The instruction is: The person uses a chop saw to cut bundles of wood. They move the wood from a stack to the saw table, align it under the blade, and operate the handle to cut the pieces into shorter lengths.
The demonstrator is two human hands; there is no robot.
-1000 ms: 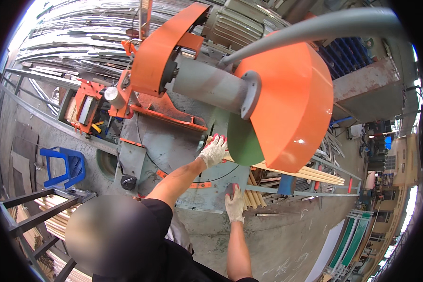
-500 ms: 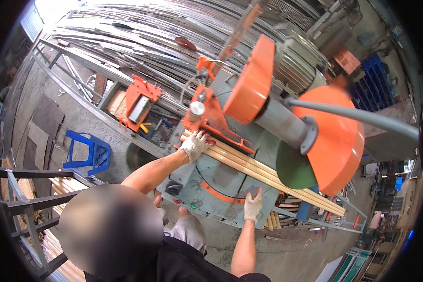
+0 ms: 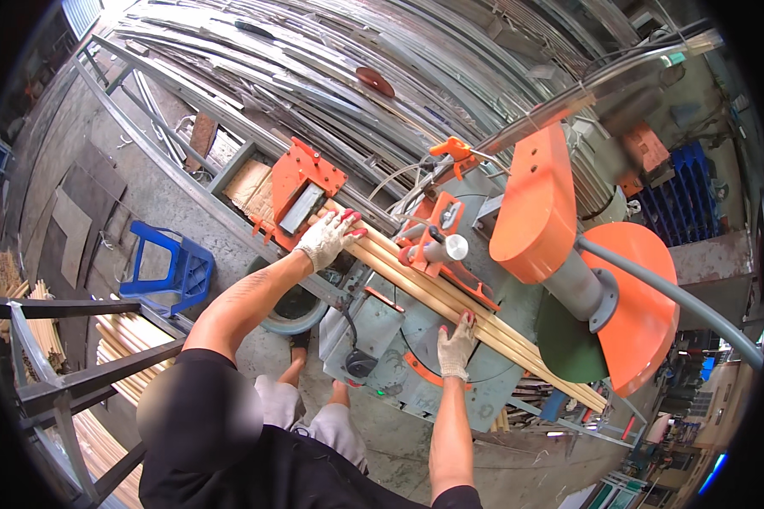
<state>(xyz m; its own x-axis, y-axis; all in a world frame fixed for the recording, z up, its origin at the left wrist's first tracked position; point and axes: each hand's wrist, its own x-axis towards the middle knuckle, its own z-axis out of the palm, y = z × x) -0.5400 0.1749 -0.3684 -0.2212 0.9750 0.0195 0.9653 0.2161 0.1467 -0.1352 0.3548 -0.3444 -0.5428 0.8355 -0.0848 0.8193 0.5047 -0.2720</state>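
A bundle of several long tan tubes [image 3: 435, 292] lies slantwise across the grey table [image 3: 475, 405] of a cut-off saw. My left hand [image 3: 329, 241], in a whitish glove with red fingertips, is closed over their left ends beside an orange stop bracket [image 3: 306, 188]. My right hand [image 3: 456, 348], gloved alike, has its fingers stretched out against the near side of the bundle. Above the tubes stand an orange clamp [image 3: 437, 246] and, farther right, the saw's orange guard [image 3: 639, 339] with its dark green blade [image 3: 571, 343]. The blade partly hides the tubes.
Long metal profiles [image 3: 314, 76] are heaped beyond the saw. A grey bar [image 3: 679, 301] slants out from the saw head. A blue plastic stool [image 3: 168, 265] stands on the floor at left. More tan tubes rest in a dark metal rack [image 3: 59, 399] at lower left.
My left hand has moved left along the tubes, from beside the clamp to the stop bracket. My right hand has left the table's front part and now touches the tubes. The view has shifted.
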